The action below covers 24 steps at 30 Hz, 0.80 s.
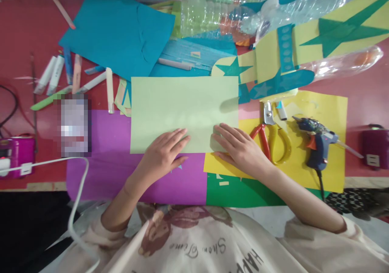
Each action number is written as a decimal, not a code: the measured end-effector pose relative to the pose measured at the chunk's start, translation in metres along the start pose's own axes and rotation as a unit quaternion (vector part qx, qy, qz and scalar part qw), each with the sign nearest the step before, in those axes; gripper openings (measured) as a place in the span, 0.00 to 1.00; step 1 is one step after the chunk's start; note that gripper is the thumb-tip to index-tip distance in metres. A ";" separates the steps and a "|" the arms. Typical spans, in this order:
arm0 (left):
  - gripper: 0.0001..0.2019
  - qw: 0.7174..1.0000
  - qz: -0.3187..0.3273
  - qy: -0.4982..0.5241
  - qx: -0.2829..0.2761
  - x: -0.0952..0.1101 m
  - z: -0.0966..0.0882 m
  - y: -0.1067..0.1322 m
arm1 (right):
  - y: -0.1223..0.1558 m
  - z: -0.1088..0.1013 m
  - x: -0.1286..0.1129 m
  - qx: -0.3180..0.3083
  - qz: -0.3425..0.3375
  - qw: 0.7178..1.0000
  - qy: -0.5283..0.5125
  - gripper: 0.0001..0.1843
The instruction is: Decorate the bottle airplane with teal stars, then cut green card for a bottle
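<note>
A plain pale green sheet of paper point(182, 102) lies flat in front of me. My left hand point(165, 149) rests on its lower edge, fingers stretched out and thumb apart. On the lower right part of the same sheet, my right hand point(235, 145) lies flat with extended fingers. Neither hand grips anything. Beneath the sheet are purple paper point(112, 175), yellow paper point(331, 143) and green paper point(249, 192). Just right of my right hand lies a cutting tool with one red and one yellow handle point(281, 143).
A blue glue gun point(317, 147) lies on the right, its cord running toward me. Behind are a blue sheet point(118, 29), clear plastic bottles point(209, 9) and a yellow paper model with green stars point(270, 58). Several markers point(56, 74) lie left; a white cable point(82, 183) hangs near my left arm.
</note>
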<state>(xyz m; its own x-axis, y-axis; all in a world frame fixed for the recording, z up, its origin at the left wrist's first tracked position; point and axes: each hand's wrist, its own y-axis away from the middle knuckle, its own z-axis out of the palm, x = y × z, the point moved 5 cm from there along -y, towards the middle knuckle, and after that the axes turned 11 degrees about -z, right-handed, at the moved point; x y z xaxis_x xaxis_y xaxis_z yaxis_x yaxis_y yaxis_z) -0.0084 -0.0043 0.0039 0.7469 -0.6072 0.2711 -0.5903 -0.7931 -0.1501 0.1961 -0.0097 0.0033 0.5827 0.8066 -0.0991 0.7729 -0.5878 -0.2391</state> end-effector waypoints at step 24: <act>0.13 1.000 0.004 0.003 -0.003 0.013 -0.021 -0.006 | 0.003 -0.016 -0.036 0.059 -0.038 0.997 -0.025 0.21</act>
<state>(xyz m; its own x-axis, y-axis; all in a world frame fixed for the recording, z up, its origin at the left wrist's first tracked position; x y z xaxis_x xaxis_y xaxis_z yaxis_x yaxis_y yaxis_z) -0.0013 -0.0063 0.0284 0.7403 -0.6133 0.2754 -0.5980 -0.7879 -0.1472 0.1815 -0.0412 0.0217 0.5091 0.8518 -0.1232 0.7770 -0.5164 -0.3599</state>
